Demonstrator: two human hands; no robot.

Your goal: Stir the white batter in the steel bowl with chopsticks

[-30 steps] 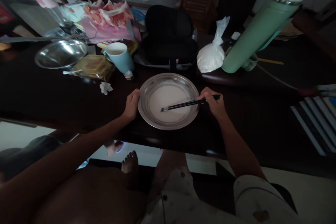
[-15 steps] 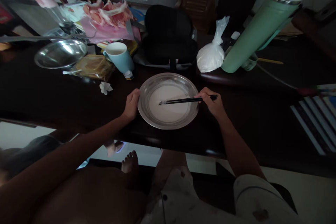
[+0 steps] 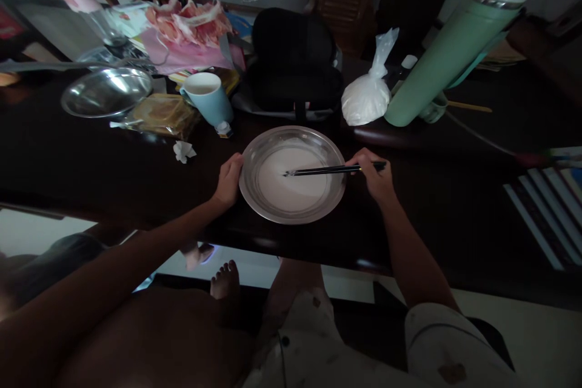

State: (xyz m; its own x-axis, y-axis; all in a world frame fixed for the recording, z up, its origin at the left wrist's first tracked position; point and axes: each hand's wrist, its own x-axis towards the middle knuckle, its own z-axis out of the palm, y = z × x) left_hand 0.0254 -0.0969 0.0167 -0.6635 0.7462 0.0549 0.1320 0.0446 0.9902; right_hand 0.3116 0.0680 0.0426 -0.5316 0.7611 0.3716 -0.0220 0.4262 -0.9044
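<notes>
A round metal bowl [image 3: 336, 194] stands near the front edge of the dark table, with a milky white liquid [image 3: 291, 194] in it. My left hand [image 3: 228, 180] grips the bowl's left rim, its fingers closed against the side. In my right hand [image 3: 373, 177], closed, is a pair of black chopsticks [image 3: 322, 170]. They reach over the right rim, and their tips are at the white liquid near the bowl's middle. Behind the bowl to the right sits a tied clear bag of white powder [image 3: 365, 99].
A green flask [image 3: 450, 63] stands right of the bag; books [image 3: 541, 212] lie at the right. Behind the bowl is a black open case [image 3: 293, 66]. To the left are a blue mug [image 3: 208, 100], a plastic-wrapped packet [image 3: 161, 115], crumpled tissue [image 3: 183, 151] and another metal bowl [image 3: 107, 94].
My right hand has moved a little to the right, drawing the chopstick tips rightward and slightly up across the liquid. My left hand stays on the rim.
</notes>
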